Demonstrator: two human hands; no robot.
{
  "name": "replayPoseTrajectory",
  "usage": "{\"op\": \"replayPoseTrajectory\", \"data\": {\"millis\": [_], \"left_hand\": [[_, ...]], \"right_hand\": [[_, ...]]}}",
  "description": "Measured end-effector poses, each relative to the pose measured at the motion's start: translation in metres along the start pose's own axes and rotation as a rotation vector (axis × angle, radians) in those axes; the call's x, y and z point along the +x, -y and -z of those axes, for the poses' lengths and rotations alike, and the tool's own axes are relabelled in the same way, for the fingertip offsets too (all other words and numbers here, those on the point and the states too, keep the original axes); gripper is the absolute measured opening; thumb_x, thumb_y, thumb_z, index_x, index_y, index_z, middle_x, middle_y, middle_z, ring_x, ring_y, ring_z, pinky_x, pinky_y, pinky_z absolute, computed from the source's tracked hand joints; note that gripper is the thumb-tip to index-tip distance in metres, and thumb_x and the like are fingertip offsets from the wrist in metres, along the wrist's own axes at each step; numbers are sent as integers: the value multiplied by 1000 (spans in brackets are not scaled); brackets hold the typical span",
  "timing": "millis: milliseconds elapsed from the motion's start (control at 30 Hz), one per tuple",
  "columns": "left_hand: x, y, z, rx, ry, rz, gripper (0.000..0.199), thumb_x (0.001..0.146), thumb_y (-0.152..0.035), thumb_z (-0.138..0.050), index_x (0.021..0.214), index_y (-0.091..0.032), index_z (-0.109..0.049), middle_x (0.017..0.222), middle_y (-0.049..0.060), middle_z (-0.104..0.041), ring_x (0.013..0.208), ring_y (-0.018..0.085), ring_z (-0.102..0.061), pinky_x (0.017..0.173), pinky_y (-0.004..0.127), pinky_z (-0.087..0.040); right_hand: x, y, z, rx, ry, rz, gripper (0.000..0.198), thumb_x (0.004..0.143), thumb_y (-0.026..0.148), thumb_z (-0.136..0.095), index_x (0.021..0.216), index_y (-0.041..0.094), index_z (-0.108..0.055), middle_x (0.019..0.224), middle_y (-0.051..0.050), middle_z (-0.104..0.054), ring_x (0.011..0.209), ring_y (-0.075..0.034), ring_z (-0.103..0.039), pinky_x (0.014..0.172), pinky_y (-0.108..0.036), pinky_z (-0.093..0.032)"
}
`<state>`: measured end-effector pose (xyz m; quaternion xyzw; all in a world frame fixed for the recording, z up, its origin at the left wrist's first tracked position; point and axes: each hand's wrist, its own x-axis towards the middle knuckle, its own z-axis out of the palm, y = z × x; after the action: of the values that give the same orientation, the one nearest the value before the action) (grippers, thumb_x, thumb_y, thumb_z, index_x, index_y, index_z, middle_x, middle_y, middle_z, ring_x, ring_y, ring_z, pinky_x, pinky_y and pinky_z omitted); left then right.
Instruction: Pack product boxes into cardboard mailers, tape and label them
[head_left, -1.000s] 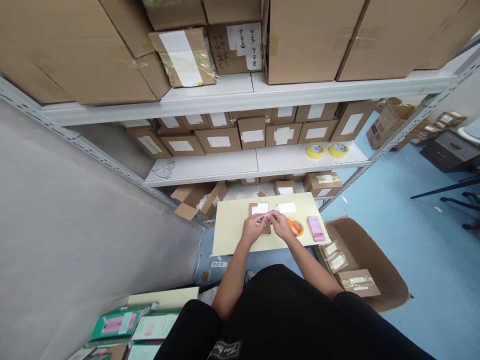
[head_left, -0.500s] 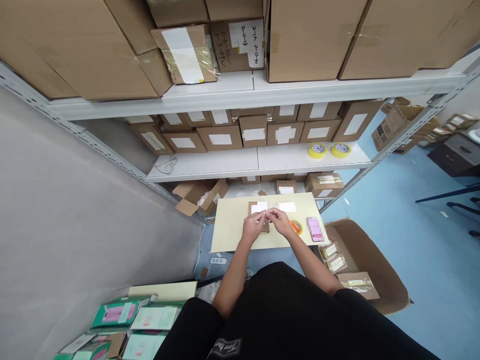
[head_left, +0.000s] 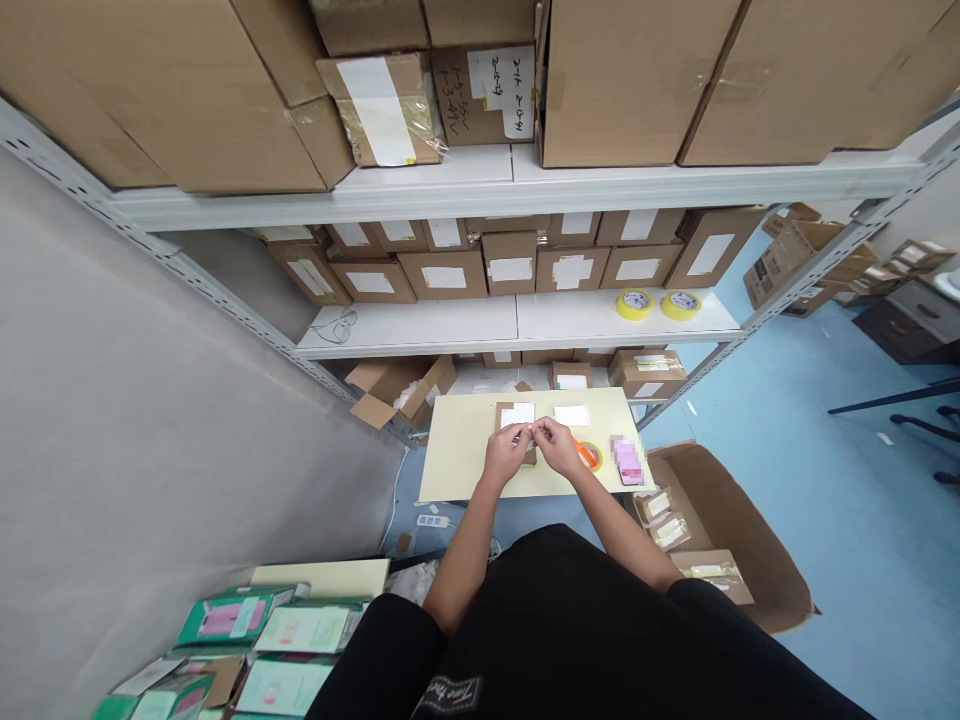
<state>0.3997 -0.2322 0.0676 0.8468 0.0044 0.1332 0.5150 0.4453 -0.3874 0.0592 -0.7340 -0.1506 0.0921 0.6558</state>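
My left hand [head_left: 505, 452] and my right hand [head_left: 555, 446] meet fingertip to fingertip over the pale yellow table. Both are closed in a pinch, and whatever lies between the fingers is too small to make out. Beneath them is a small cardboard box [head_left: 504, 409] bearing a white label [head_left: 519, 411], partly hidden by my hands. A white slip of paper [head_left: 571, 415] lies behind my right hand. Beside my right wrist sits a roll of yellow tape [head_left: 598, 458] with an orange tool [head_left: 585, 454] against it.
A pink, blurred item [head_left: 627, 461] lies at the table's [head_left: 457, 450] right edge. Labelled boxes fill the shelf [head_left: 450, 322] ahead, with two tape rolls at its right. A large open carton [head_left: 750, 530] holds parcels at right; green boxes [head_left: 300, 630] are stacked at lower left.
The view has shifted slightly. My hands stay pinched together over the box, with only a small movement of the fingers.
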Motion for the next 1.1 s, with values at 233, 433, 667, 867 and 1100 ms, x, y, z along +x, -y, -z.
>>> {"op": "replayPoseTrajectory", "data": {"millis": [233, 433, 667, 867, 1100], "left_hand": [[-1, 1, -16, -324, -74, 218, 39, 93, -53, -67, 98, -17, -81, 93, 9, -81, 84, 21, -75, 76, 31, -60], [3, 1, -21, -439, -40, 267, 40, 81, -55, -81, 92, -16, -84, 91, 10, -82, 83, 23, -75, 79, 35, -61], [11, -1, -40, -395, -178, 310, 45, 85, -59, -74, 92, -15, -82, 88, 8, -80, 81, 22, -72, 75, 32, -58], [7, -1, -78, -351, -83, 239, 42, 85, -58, -73, 89, -17, -82, 84, 6, -78, 78, 20, -70, 72, 30, -57], [38, 34, -58, -602, -322, 508, 43, 75, -56, -82, 86, -15, -77, 80, 5, -74, 76, 19, -69, 70, 30, -56]], "right_hand": [[-4, 0, 4, 63, -2, -16, 24, 90, 49, -67, 88, 25, -64, 76, 1, -67, 71, -19, -63, 69, -32, -52], [-10, -3, 20, 131, 34, -15, 19, 90, 43, -66, 86, 24, -64, 78, 1, -67, 74, -18, -64, 72, -32, -51], [-15, -12, 37, 263, -41, -146, 27, 90, 50, -66, 83, 25, -59, 75, 2, -67, 69, -17, -66, 66, -29, -50], [-15, -16, 51, 298, -65, -134, 42, 82, 62, -78, 83, 25, -59, 77, 1, -67, 75, -18, -66, 65, -27, -51], [-14, -21, 77, 395, -187, -165, 44, 80, 62, -79, 78, 26, -54, 78, 1, -65, 72, -18, -63, 71, -32, -56]]}}
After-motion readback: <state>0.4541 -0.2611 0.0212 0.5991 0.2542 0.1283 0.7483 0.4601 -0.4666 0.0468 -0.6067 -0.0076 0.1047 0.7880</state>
